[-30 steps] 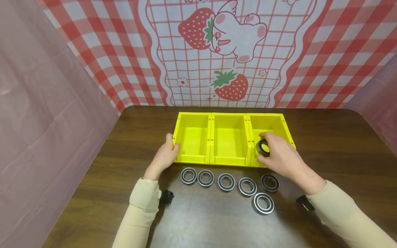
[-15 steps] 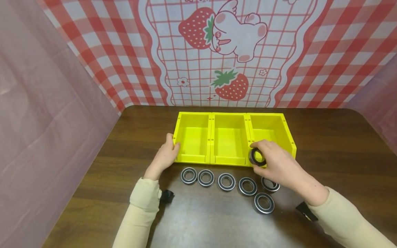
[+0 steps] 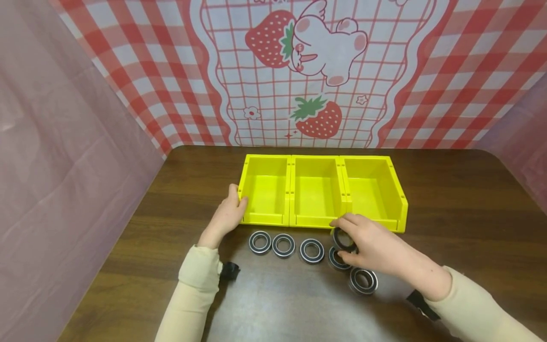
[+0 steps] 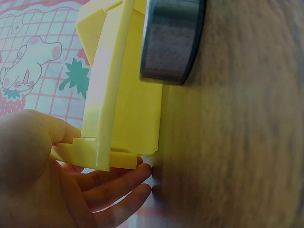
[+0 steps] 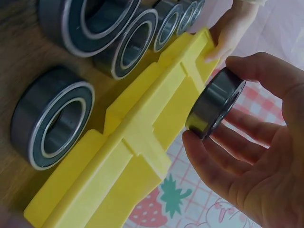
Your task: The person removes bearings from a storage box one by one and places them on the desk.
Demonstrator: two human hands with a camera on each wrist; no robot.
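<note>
My left hand grips the left side wall of the yellow three-compartment bin, thumb inside and fingers outside. In the right wrist view, my right hand pinches a ball bearing between thumb and fingertips. The head view places that held bearing just in front of the bin's front edge, above a bearing it partly covers. More bearings lie flat nearby, among them a left one and the nearest one. Another bearing, shown by the right wrist camera, appears hidden behind my right hand in the head view.
The brown wooden table carries everything. Behind it hangs a red-and-white checked cloth with strawberry prints, and pink cloth drapes the left side. Dark wrist-camera pieces sit under both sleeves.
My right hand has brought the held bearing out from over the right compartment, toward me and leftward, to above the row of bearings. My left hand stays on the bin, which has not moved.
</note>
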